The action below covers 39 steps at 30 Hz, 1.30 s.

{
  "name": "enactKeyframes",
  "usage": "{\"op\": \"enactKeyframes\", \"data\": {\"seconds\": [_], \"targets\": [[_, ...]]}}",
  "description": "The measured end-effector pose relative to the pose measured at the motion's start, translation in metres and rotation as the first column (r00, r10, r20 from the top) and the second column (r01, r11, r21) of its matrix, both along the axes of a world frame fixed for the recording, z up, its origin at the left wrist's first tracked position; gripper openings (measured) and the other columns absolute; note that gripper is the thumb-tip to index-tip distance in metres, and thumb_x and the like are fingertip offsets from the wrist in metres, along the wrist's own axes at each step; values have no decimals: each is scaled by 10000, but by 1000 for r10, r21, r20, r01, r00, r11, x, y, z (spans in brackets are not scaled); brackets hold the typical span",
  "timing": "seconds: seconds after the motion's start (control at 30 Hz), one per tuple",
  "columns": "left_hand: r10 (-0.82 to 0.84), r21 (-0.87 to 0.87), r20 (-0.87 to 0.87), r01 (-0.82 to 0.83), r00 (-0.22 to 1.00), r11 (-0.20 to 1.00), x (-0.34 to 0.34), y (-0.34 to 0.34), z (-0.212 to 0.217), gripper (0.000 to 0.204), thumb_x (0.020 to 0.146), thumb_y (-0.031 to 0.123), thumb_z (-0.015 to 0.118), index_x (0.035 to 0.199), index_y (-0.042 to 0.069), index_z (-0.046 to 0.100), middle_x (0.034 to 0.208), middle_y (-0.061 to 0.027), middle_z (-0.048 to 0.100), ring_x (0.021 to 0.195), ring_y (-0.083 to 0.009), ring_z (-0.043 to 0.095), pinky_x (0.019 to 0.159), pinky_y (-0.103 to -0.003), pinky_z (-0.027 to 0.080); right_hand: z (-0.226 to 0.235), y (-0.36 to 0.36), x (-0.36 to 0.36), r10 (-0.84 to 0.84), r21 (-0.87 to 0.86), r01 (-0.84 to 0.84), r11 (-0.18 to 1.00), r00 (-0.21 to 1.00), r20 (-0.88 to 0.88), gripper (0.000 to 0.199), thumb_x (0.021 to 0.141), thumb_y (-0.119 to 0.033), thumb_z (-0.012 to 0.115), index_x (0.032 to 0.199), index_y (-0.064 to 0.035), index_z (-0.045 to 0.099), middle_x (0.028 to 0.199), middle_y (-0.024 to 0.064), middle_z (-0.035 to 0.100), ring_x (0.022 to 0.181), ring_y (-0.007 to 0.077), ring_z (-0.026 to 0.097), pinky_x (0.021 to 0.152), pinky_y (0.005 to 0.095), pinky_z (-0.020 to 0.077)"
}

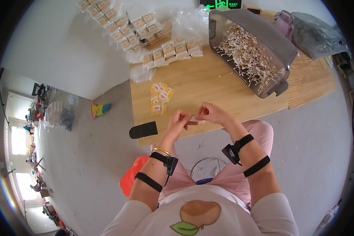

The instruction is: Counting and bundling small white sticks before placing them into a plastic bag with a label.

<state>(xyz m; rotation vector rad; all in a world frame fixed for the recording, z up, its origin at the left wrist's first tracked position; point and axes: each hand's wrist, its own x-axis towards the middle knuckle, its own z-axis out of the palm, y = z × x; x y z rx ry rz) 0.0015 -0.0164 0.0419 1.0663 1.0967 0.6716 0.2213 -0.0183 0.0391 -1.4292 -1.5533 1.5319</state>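
Close together over the front edge of the wooden table [208, 92] are my two hands, fingertips almost meeting. My left hand [180, 121] is closed in a pinch, and my right hand [210, 113] pinches close beside it. Something small and pale shows between them, too little to name. Behind my left hand lies a loose pile of small yellow-and-white printed cards [160, 95]. Farther right, a grey translucent plastic bin [281, 47] lies tilted, its opening toward me, with many cotton swabs [249, 53] inside. One stray swab [225, 74] rests on the tabletop before it.
Packed bundles of cotton swabs [168, 50] stand in rows at the back left, beside clear plastic bags [190, 24]. A black flat pad [144, 130] overhangs the table's left edge. A pinkish bottle [284, 23] stands behind the bin. A red bag [133, 175] is below, left of my legs.
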Motion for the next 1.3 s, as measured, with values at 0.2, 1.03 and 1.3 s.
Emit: {"op": "enactKeyframes", "data": {"seconds": [0.2, 1.03, 1.3], "targets": [[24, -4, -21, -24, 999, 1000, 2, 1, -1, 280, 988, 270, 693, 984, 67, 502, 907, -68, 671, 867, -247, 769, 520, -224, 406, 4, -10, 2, -26, 176, 12, 984, 996, 82, 284, 853, -253, 793, 968, -27, 666, 867, 72, 630, 801, 170, 581, 728, 306, 487], [32, 451, 76, -63, 997, 890, 0, -71, 130, 210, 973, 218, 707, 1056, 25, 722, 900, -32, 738, 661, -53, 632, 609, -208, 500, 135, -93, -24, -246, 541, 315, 780, 949, -199, 130, 869, -105, 770, 894, -7, 689, 883, 53, 599, 771, 150, 540, 717, 291, 466], [118, 513, 23, -112, 993, 851, 2, -84, 139, 197, 943, 197, 736, 1022, 17, 741, 956, -48, 742, 725, -100, 667, 677, -236, 531, 129, -98, -38, -320, 596, 384, 705, 923, -215, 102, 860, -53, 750, 879, 15, 676, 897, 101, 581, 812, 222, 581, 753, 333, 490]]}}
